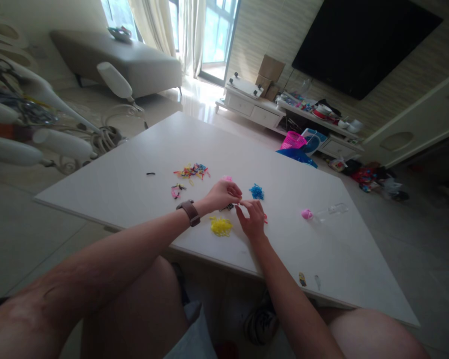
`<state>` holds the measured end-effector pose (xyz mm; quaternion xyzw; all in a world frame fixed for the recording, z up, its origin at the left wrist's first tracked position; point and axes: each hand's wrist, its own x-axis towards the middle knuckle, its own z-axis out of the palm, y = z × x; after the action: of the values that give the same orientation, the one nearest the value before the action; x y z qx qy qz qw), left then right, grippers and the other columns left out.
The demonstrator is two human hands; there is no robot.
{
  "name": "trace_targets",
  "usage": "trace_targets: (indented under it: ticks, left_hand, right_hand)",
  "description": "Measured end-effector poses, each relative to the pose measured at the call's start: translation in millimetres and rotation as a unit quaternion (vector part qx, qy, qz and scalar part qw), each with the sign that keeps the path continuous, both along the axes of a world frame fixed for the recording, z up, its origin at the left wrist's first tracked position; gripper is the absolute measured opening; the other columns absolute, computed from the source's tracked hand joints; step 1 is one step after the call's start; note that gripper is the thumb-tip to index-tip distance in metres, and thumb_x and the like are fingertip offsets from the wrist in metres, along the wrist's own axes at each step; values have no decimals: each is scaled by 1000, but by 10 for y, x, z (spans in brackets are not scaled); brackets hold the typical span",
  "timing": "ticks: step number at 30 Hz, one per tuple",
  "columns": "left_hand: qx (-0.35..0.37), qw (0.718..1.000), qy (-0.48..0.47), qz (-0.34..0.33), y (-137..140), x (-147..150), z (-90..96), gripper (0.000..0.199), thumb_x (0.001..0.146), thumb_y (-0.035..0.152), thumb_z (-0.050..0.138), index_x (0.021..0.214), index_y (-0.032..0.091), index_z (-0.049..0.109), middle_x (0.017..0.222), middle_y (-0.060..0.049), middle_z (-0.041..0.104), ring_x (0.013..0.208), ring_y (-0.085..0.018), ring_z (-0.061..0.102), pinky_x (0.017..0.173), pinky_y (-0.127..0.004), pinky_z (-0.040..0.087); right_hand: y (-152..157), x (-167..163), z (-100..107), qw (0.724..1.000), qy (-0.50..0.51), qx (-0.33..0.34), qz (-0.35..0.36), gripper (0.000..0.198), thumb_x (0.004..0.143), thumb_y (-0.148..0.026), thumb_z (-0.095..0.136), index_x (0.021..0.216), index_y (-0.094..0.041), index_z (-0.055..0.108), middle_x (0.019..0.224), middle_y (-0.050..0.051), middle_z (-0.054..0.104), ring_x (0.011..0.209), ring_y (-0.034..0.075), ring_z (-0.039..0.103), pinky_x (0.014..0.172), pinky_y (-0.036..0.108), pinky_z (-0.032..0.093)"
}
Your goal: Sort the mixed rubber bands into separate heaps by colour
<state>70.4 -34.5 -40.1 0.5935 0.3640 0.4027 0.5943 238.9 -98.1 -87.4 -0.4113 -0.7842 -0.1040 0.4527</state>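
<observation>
Over the middle of the white table [284,249], my left hand [222,194] and my right hand [252,217] meet at their fingertips. Both are pinched on a small red elastic band [238,203], of which only a bit shows. Black bands [229,207] lie below, partly covered by my fingers. Nearer me is a pile of yellow bands [221,227]; blue bands [257,192] lie beyond my right hand. Red bands [265,218] peek out beside that hand, and pink ones [227,178] behind my left. A mixed-colour heap [192,171] spreads to the left.
A few pink and black bands [177,191] and a lone black piece [150,173] lie left. At right are a clear container [333,212] with a pink lid [307,214] and two small flat pieces near the edge. White chairs stand at left, a low cabinet [252,112] behind.
</observation>
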Motion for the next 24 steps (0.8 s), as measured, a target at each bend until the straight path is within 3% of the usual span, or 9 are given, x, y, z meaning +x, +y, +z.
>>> trace_targets:
  ticks: [10,15,18,24]
  left_hand:
    - [-19,1000,-22,-8,33,-61,-20,19,63,9,82,78,13,73,73,-6,76,73,-17,72,67,-26,56]
    - [-33,999,-21,-11,59,-131,-41,23,61,17,88,78,14,72,75,-7,76,73,-17,72,70,-28,57]
    - [-38,999,-8,-4,61,-170,-18,24,60,16,89,78,13,72,74,-6,75,73,-16,71,73,-29,57]
    - [-45,999,-4,-5,62,-221,15,26,58,16,90,77,13,72,75,-6,75,73,-16,70,75,-31,58]
  right_hand:
    - [-2,26,44,999,36,-35,-15,12,97,-19,58,91,-24,66,87,4,70,85,20,64,79,38,55]
    - [-24,241,62,984,117,-36,-129,12,96,-28,59,87,-22,66,83,3,68,81,19,63,71,34,51]
    - [-44,388,42,954,191,-41,-229,13,92,-31,61,87,-21,67,84,3,68,75,18,59,67,31,47]
    - [-24,466,-28,927,247,-96,-265,8,81,-27,65,78,-20,68,76,1,64,73,18,58,69,31,43]
